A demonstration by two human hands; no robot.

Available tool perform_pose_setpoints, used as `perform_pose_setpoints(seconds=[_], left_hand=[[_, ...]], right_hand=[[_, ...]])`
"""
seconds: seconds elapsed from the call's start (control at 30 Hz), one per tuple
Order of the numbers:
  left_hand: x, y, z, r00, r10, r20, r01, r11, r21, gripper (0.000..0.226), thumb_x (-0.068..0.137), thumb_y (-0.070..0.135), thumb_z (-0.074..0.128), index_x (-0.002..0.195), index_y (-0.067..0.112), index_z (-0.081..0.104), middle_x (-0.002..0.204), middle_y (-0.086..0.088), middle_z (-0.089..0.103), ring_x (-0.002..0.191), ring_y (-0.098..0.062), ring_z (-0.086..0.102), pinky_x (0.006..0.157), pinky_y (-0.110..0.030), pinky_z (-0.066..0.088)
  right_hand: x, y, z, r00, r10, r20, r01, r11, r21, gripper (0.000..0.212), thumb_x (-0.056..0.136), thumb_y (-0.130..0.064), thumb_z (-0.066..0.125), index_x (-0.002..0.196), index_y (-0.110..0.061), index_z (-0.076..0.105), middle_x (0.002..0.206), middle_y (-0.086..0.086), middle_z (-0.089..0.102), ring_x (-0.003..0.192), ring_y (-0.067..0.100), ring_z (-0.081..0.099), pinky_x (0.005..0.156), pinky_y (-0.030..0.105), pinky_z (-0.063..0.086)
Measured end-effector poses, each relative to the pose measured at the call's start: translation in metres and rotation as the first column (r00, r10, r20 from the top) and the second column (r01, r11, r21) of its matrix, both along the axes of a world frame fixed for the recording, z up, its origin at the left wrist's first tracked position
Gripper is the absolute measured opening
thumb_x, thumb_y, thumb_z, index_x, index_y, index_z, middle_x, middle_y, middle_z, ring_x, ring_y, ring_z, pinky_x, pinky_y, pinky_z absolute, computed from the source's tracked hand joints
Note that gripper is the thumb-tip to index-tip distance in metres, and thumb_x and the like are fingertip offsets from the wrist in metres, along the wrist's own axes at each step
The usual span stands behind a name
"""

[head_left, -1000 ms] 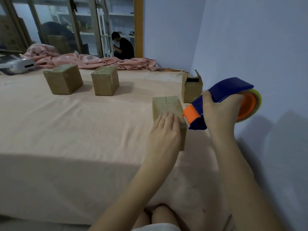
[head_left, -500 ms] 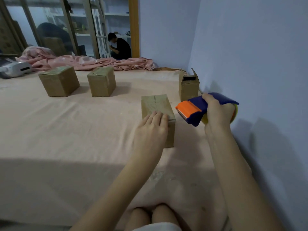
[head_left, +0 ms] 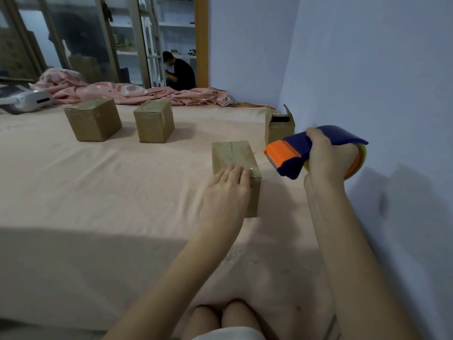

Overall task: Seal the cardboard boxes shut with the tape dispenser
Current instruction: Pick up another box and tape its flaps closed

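On a wide pink sheet-covered surface (head_left: pixel 122 192), 2 closed brown cardboard boxes sit toward the far edge: a taped left box (head_left: pixel 93 120) and, just beside it with a gap between, a taped middle box (head_left: pixel 154 121). A white handheld appliance (head_left: pixel 29 100) lies at the far left, near a rumpled pink blanket (head_left: pixel 127 93) running along the back edge. Broad bare sheet separates those boxes from the near brown cardboard box (head_left: pixel 234 165), which stands close to the surface's right side, with the front edge dropping away below the forearms.

The left hand (head_left: pixel 226 190) lies on the near box's front top edge, fingers (head_left: pixel 236 171) straight and together, pressing flat on the glossy tape and gripping nothing. To its right, held apart from the box and above the sheet, is the blue-and-orange plastic tape dispenser (head_left: pixel 291 155), its orange blade end pointing left toward the box. The right hand (head_left: pixel 328 160) has its fingers curled round the dispenser's handle. Behind it, an open-flapped brown cardboard box (head_left: pixel 280 127) stands in the corner against the pale blue wall (head_left: pixel 380 69).

Compared with 1 second ago, the dispenser sits lower and nearer the sheet; the left hand remains on the same box. A person in black (head_left: pixel 181 73) sits beyond the glass doors.
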State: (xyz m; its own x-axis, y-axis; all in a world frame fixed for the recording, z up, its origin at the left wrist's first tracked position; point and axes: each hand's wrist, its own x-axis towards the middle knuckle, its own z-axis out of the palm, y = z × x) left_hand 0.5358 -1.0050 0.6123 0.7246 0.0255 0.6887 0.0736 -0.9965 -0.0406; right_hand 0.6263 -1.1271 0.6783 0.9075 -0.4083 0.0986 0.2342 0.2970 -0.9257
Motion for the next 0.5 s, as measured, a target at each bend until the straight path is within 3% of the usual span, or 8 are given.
perform_pose_setpoints(seconds=[0.2,0.37,0.5], left_hand=[[0.0,0.002,-0.002,1.0,-0.019,-0.014,0.019,1.0,-0.022,0.038,0.067,0.015,0.085,0.102,0.008,0.071,0.102,-0.008,0.072,0.102,-0.023,0.067,0.087,-0.03,0.053],[0.0,0.005,-0.004,0.996,-0.066,0.057,0.068,0.997,-0.033,0.033,0.07,0.013,0.083,0.101,0.007,0.072,0.101,-0.008,0.072,0.1,-0.023,0.068,0.085,-0.03,0.053],[0.003,0.006,-0.007,0.993,-0.098,0.068,0.1,0.994,-0.032,0.034,0.071,0.014,0.082,0.102,0.007,0.072,0.102,-0.009,0.072,0.101,-0.023,0.067,0.087,-0.031,0.053]], right_hand=[[-0.002,0.0,0.006,0.999,-0.009,0.037,0.011,0.999,-0.049,0.059,0.071,-0.018,0.077,0.121,-0.014,0.046,0.11,0.001,0.062,0.091,0.016,0.064,0.061,0.023,0.054],[0.003,-0.004,0.005,1.0,0.026,0.018,-0.026,1.0,-0.001,0.052,0.07,-0.015,0.076,0.113,-0.015,0.048,0.092,-0.005,0.061,0.079,0.012,0.064,0.061,0.024,0.054],[0.008,-0.008,-0.003,0.999,-0.004,0.053,0.001,0.999,0.048,0.051,0.069,-0.013,0.077,0.113,-0.012,0.051,0.092,-0.002,0.064,0.077,0.013,0.065,0.059,0.024,0.055]])
